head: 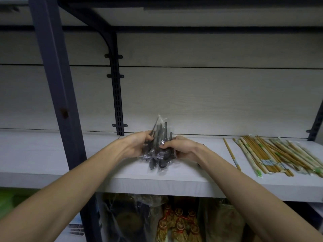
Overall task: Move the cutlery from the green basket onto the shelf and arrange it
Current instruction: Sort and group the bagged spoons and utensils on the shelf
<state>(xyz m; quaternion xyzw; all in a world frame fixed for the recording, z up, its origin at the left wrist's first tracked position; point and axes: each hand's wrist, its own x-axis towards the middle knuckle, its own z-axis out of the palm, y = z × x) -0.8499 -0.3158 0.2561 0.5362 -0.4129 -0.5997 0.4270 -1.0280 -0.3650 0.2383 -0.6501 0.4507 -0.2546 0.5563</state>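
At the centre of the frame, both hands meet over a pale grey, wood-grain shelf board (52,154) and grip a bundle of black plastic cutlery wrapped in clear plastic bags (158,151). One hand, the left hand (138,145), curls its fingers around the left side of the bundle, while the right hand (181,148) clamps the right side, with fingertips pressed onto the wrapping. Between them the handles stick up and fan out toward the back panel, and the rounded spoon-like ends point down, with the lowest ones at or just above the shelf surface; whether they touch it cannot be told. Both bare forearms reach in from the lower corners of the frame.

On the same shelf at right of the frame, well apart from the bundle, lies a spread of brown wooden chopsticks in clear sleeves with green and blue print (272,154), one single pair lying just to the left of the heap. A dark slotted metal upright (117,102) runs up the back panel behind the hands. At lower left a blurred patch of green (10,201) shows below the shelf edge. Bagged goods in crinkled clear plastic (174,222) sit on the level below
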